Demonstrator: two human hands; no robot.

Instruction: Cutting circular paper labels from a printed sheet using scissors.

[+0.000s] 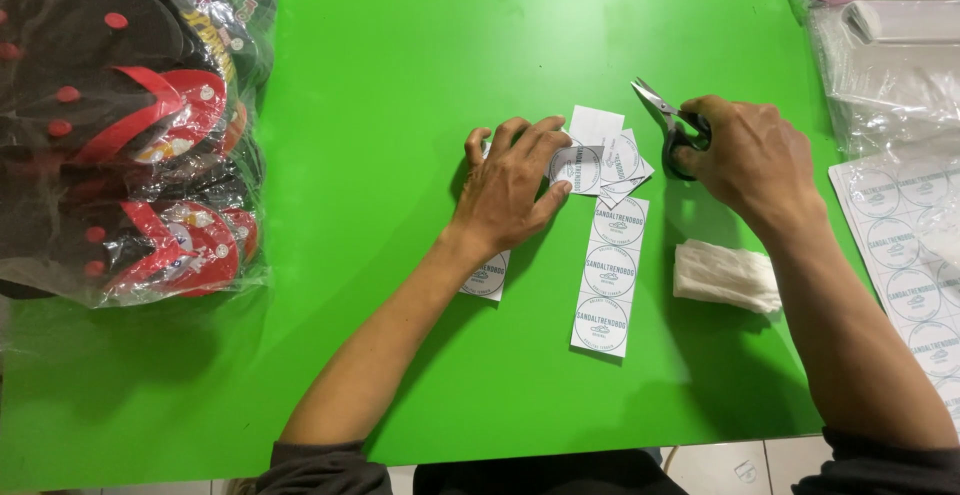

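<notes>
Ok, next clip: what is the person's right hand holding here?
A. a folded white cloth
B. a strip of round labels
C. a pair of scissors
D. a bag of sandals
C: the right hand grips the dark handles of the scissors, blades pointing up and left over the green table, while the left hand rests flat on the small cut label squares.

At the table's (400, 55) centre, a left hand (510, 190) rests on a pile of cut labels (605, 160); a right hand (750, 160) with scissors (672, 125) lies just right. A label strip (608, 275) lies nearer, folded tissue (725, 277) to its right, bagged sandals (120, 125) far left, a label sheet (905, 265) far right.
</notes>
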